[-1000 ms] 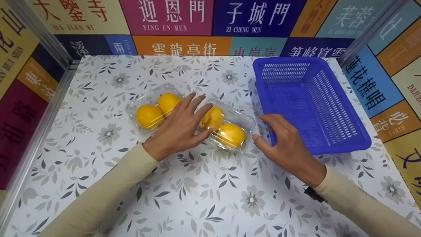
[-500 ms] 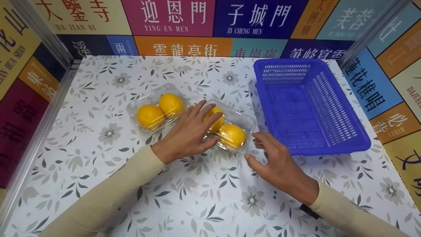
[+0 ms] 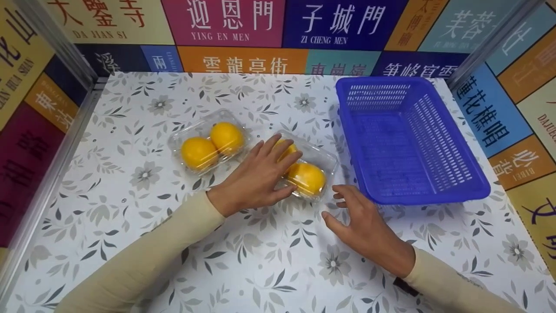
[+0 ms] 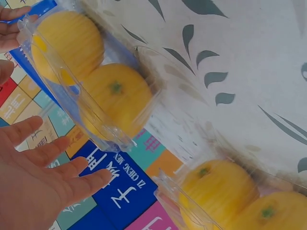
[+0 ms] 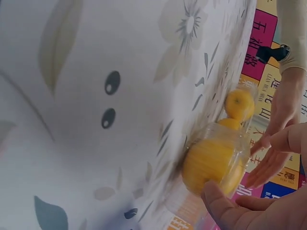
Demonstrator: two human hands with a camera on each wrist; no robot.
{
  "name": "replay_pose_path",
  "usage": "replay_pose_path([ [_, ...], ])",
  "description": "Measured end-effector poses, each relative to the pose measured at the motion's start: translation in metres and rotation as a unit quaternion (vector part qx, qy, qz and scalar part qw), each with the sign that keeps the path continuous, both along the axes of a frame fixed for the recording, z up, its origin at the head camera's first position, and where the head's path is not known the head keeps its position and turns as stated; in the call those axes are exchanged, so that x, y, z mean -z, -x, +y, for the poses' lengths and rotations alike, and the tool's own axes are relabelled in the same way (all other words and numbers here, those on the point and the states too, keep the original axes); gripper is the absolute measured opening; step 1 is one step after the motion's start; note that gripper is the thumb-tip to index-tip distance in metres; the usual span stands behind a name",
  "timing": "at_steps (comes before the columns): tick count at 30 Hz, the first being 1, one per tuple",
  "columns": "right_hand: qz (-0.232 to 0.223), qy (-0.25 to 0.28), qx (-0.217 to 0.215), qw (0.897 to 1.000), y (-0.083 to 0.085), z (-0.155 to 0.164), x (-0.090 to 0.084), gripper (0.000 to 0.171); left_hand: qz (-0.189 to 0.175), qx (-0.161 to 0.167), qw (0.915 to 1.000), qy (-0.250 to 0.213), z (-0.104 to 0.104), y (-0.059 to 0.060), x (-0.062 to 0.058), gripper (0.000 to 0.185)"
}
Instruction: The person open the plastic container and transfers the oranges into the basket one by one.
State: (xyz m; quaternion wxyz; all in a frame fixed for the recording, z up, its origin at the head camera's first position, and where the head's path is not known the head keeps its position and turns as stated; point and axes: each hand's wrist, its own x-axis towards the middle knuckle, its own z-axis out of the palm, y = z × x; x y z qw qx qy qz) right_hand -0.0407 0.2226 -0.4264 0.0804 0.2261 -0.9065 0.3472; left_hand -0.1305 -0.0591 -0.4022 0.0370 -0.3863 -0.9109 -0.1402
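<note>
Head view: left hand (image 3: 256, 176) on fruit box (image 3: 313, 167)

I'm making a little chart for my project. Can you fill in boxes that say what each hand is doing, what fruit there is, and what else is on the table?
Left hand: straight fingers lie over the near clear box of oranges
Right hand: open, just beside that box, touching nothing that I can see
Fruit: two oranges in each box
Other clear box: lies further left, untouched
Blue basket: on the right, nothing inside
Table: flowered cover
</note>
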Motion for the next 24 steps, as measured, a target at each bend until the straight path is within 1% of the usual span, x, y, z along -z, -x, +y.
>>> replay_pose_path([
  [4, -0.026, 0.003, 0.01, 1.0, 0.0, 0.001, 0.004, 0.055, -0.005, 0.006, 1.0, 0.003, 0.004, 0.0, 0.0, 0.073],
  [8, -0.048, 0.006, 0.02, 0.999, 0.002, 0.001, 0.006, 0.055, -0.002, 0.014, 0.9999, 0.003, 0.007, -0.001, 0.0, 0.072],
  [17, -0.075, 0.027, 0.024, 0.997, 0.004, 0.001, 0.013, 0.054, 0.01, 0.033, 0.9992, 0.019, 0.013, -0.002, 0.005, 0.073],
  [24, -0.104, 0.036, 0.042, 0.993, 0.004, -0.001, 0.014, 0.054, 0.011, 0.043, 0.9986, 0.03, 0.016, -0.002, 0.007, 0.076],
])
